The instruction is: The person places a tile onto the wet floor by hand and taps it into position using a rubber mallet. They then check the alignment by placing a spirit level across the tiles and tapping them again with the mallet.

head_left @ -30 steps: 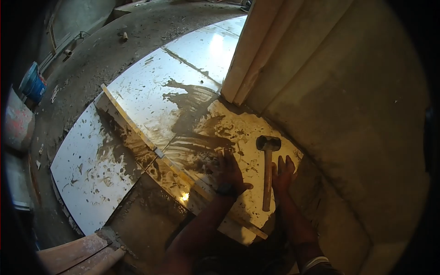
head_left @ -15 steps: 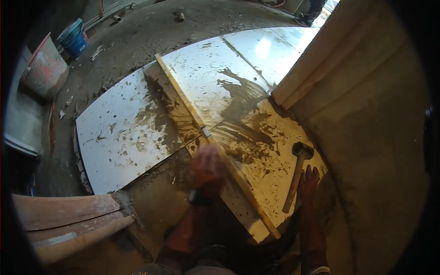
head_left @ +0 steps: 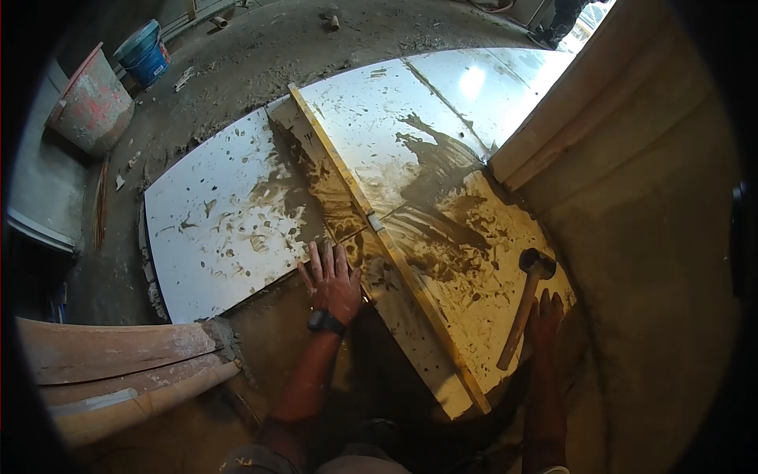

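With fingers spread, my left hand rests at the near edge of a muddy white floor tile, just left of a long yellow spirit level. The level lies diagonally across the tiles. On the right, my right hand is down at the tile edge, its fingers stretched out and holding nothing. Beside it lies a rubber mallet, with its dark head pointing away from me and its wooden handle toward me. Wet brown mortar is smeared over the tiles around the level.
A stained, reddish bucket and a blue bucket stand at the far left. A wooden door frame rises on the right, and another frame post is at the lower left. A person's foot shows at the top right.
My left hand has moved left from beside the level to the tile's near edge, and its fingers are now spread. My right hand stays by the mallet. The view has shifted slightly.
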`<state>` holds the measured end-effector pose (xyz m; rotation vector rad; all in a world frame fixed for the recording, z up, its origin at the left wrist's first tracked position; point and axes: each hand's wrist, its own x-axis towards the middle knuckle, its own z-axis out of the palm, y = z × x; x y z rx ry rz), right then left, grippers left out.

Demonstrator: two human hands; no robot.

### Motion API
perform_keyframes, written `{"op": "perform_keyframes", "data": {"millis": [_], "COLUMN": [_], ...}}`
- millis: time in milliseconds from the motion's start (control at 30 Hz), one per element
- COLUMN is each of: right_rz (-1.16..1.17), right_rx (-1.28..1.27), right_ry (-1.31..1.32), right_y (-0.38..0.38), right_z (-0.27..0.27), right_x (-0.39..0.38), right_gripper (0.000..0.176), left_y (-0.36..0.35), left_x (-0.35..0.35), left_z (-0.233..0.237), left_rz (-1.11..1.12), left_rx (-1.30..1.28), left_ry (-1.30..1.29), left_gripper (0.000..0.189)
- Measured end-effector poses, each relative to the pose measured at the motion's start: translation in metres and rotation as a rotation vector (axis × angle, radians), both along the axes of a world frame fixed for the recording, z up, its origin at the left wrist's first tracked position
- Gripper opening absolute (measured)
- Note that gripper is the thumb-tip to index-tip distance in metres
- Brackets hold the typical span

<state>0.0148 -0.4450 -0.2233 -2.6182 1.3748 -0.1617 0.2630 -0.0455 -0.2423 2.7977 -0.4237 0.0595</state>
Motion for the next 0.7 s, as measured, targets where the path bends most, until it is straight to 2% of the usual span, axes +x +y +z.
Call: {"op": "perform_keyframes", "data": {"millis": [33,100,133,200,333,467,567,633,700], "right_rz": [0.002,-0.046,-0.04,0.031,0.022,0.137,0.156,-0.021,-0.015], "right_rx": [0.003,0.054,0.055,0.019,0.01,-0.011,0.122,0.333,0.297], "right_ry": [0.001,-0.206,-0.209,-0.062,-0.03,-0.018,-0.121,-0.367,-0.439], "right_y": [0.0,-0.001,0.0,0.003,-0.001,-0.015,-0.034,-0.028,-0.009], "right_z": [-0.003,-0.006,-0.004,0.001,0.0,0.003,-0.002,0.003,0.007], "right_x": [-0.001,-0.001,0.0,0.0,-0.001,-0.012,-0.019,-0.013,-0.005], "right_gripper": [0.061,0.059,0.059,0.059,0.058,0.049,0.048,0.05,0.05], "left_y": [0.0,0.002,0.003,0.005,0.007,0.009,0.012,0.013,0.016], "left_x": [0.001,0.001,0.002,0.003,0.004,0.005,0.005,0.007,0.009], "left_z": [0.001,0.001,-0.001,-0.002,-0.002,-0.003,-0.001,0.003,0.007], "left_rz": [-0.01,-0.014,-0.034,-0.048,-0.075,-0.118,-0.132,-0.141,-0.14], "left_rx": [0.012,0.023,0.04,0.06,0.02,0.03,-0.003,-0.02,-0.027], "left_ry": [0.0,0.002,-0.01,-0.022,-0.036,0.003,0.017,0.012,0.062], "left_gripper": [0.068,0.069,0.07,0.071,0.07,0.077,0.085,0.089,0.094]}}
